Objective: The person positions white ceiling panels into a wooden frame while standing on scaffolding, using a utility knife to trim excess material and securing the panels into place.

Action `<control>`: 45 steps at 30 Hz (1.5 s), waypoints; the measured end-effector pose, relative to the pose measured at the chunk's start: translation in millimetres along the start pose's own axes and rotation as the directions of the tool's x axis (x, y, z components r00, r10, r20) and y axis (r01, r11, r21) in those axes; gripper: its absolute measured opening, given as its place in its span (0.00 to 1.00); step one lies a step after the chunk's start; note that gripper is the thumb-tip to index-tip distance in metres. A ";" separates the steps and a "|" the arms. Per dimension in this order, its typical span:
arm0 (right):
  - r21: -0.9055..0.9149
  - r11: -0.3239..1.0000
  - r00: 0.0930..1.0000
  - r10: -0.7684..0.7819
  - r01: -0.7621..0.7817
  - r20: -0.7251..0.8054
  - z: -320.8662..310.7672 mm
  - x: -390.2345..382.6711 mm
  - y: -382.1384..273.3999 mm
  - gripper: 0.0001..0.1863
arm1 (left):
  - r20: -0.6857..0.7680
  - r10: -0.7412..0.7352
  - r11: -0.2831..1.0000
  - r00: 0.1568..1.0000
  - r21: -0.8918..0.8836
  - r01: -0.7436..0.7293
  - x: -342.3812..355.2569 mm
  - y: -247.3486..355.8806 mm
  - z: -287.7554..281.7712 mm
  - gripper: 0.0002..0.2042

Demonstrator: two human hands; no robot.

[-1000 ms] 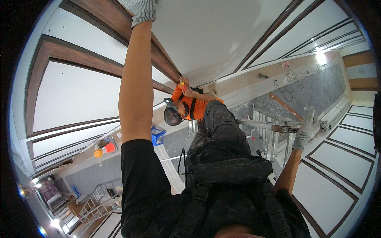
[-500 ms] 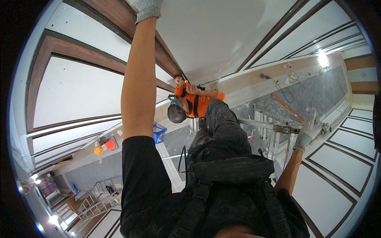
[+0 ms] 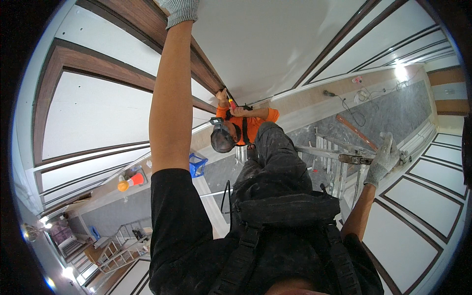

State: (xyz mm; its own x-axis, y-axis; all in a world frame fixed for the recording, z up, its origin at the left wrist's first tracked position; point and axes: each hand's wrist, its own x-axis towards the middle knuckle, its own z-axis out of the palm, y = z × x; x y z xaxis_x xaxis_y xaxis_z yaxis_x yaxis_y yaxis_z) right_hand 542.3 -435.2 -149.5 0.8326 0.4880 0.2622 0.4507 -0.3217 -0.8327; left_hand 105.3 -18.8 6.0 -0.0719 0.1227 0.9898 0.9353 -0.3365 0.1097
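My left hand [image 3: 181,11], in a grey knit glove, is raised at the top edge against a long brown wood-grain board [image 3: 147,24] on the wall. Its fingers are cut off by the picture's edge. On the right, my right hand [image 3: 385,161], gloved too, is closed over the top of a paint-spattered metal stepladder [image 3: 356,160]. Below me a co-worker in an orange shirt [image 3: 248,127] has one hand at the board's lower end. The co-worker's other hand holds a tool with a red and yellow handle [image 3: 232,103].
A blue plastic stool [image 3: 197,166] stands on the grey floor near the co-worker. Farther left are an orange cone with a yellow helmet [image 3: 130,182] and more ladders [image 3: 118,255]. A corded power tool [image 3: 329,94] and a reddish-brown strip [image 3: 356,132] lie along the right.
The co-worker's head has shifted slightly right, and the hand at the board's lower end has moved up a little. My hands stay where they were.
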 end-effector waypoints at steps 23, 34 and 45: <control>-0.075 0.996 0.997 0.062 -0.058 0.047 -4.7 -2.0 -14.9 0.23 | 0.047 -0.066 0.997 0.997 0.027 0.065 2.9 5.0 -1.9 0.23; -0.008 0.998 0.998 0.055 -0.055 0.022 -2.5 -3.2 -13.3 0.21 | 0.084 -0.063 0.995 0.994 0.077 0.057 3.7 -2.1 0.2 0.25; 0.012 1.000 1.000 0.015 -0.015 0.001 -1.8 -2.3 -8.2 0.22 | 0.086 -0.045 0.997 0.995 0.074 0.038 2.4 -2.2 1.9 0.25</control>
State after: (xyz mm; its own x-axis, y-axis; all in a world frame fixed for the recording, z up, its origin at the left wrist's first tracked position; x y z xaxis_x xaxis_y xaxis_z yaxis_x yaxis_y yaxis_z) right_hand 537.3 -435.1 -142.5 0.8387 0.4842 0.2493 0.4346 -0.3189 -0.8423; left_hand 103.7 -16.0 7.9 -0.0834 0.2174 0.9725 0.9549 -0.2617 0.1404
